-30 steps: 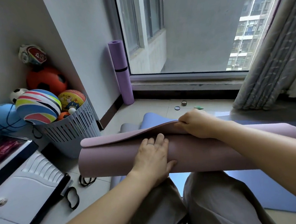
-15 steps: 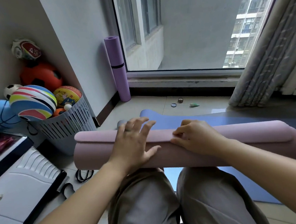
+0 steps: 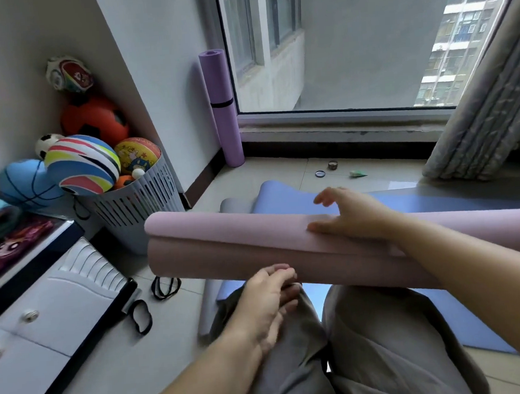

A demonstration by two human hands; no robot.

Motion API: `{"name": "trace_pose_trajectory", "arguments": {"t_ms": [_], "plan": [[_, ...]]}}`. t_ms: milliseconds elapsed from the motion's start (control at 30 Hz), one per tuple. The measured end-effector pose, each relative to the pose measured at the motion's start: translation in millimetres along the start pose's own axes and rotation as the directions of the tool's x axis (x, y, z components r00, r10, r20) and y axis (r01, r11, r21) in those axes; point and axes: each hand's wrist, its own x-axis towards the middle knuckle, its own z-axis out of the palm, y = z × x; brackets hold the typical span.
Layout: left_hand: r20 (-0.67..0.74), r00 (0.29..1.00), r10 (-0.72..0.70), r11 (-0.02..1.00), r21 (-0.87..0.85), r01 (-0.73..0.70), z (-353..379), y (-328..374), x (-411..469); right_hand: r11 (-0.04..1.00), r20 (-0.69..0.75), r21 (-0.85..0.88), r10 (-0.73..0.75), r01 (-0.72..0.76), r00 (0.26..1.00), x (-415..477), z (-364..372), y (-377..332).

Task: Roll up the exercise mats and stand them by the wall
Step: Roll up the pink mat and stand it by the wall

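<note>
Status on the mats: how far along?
Done: purple mat rolled, strapped, standing in the corner by the window. In hand: pink mat rolled across the lap, right hand pressing on top, left hand at its lower edge. Left: stand it up; blue mat lies flat.

Left of me, a slotted basket (image 3: 142, 202) brims with balls (image 3: 138, 153), a striped ball (image 3: 82, 163) on top. White drawers (image 3: 45, 319) nearer, black bands (image 3: 165, 288) on the floor (image 3: 117, 376) beside them. Curtain (image 3: 486, 113) hangs right of the window (image 3: 364, 35).

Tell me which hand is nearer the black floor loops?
Left. The left hand is right of the black loops, under the pink roll; the right hand rests atop it, farther.
</note>
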Motion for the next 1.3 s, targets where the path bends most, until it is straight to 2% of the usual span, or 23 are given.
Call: {"name": "trace_pose_trajectory", "arguments": {"t_ms": [33, 67, 100, 167, 267, 367, 500, 633, 767, 867, 1000, 1100, 1200, 1300], "plan": [[0.046, 0.982, -0.181, 0.970, -0.155, 0.186, 5, -6, -2, 1.000, 0.041, 0.005, 0.007, -0.007, 0.999, 1, -2, -2], [0.106, 0.951, -0.291, 0.917, -0.254, 0.309, 9, -10, -2, 1.000, 0.080, 0.004, 0.014, -0.015, 0.997, 2, -2, -4], [0.149, 0.932, -0.331, 0.874, -0.324, 0.362, 13, -15, 0, 1.000, 0.110, 0.009, 0.019, -0.020, 0.994, 3, 0, -6], [0.126, 0.952, -0.278, 0.859, -0.411, 0.305, 21, -17, 7, 1.000, 0.119, -0.001, 0.019, -0.019, 0.993, 3, 6, -10], [0.023, 0.986, -0.165, 0.864, -0.479, 0.156, 31, -14, 20, 0.994, 0.014, -0.108, 0.013, -0.011, 1.000, 3, 15, -15], [0.011, 0.989, -0.147, 0.839, -0.528, 0.131, 34, -6, 26, 0.984, -0.049, -0.180, 0.004, -0.013, 0.999, 5, 18, -13], [-0.030, 0.999, -0.024, 0.915, -0.403, 0.010, 38, 13, 45, 0.999, -0.076, 0.042, -0.018, 0.021, 0.997, 6, -2, -11], [-0.014, 0.970, 0.243, 0.935, -0.262, -0.238, 51, 58, 59, 0.982, -0.171, 0.165, -0.064, 0.093, 0.983, 14, -49, -16], [0.027, 0.831, 0.556, 0.822, -0.163, -0.545, 66, 102, 74, 0.935, -0.250, 0.311, -0.091, 0.169, 0.964, 24, -95, -22], [0.112, 0.736, 0.668, 0.740, 0.009, -0.673, 67, 114, 84, 0.911, -0.243, 0.382, -0.064, 0.156, 0.968, 28, -100, -17], [0.120, 0.724, 0.679, 0.692, 0.227, -0.686, 59, 80, 101, 0.880, -0.147, 0.469, -0.003, 0.073, 0.989, 22, -62, 4], [0.137, 0.784, 0.606, 0.709, 0.354, -0.610, 43, 41, 112, 0.793, 0.052, 0.606, 0.049, -0.071, 0.997, 10, -30, 18], [0.176, 0.849, 0.498, 0.756, 0.392, -0.525, 30, 4, 120, 0.673, 0.251, 0.685, 0.141, -0.278, 0.958, -2, -4, 37], [0.214, 0.886, 0.412, 0.761, 0.454, -0.463, 20, -26, 124, 0.557, 0.312, 0.747, 0.191, -0.364, 0.931, -12, 21, 50]]}}
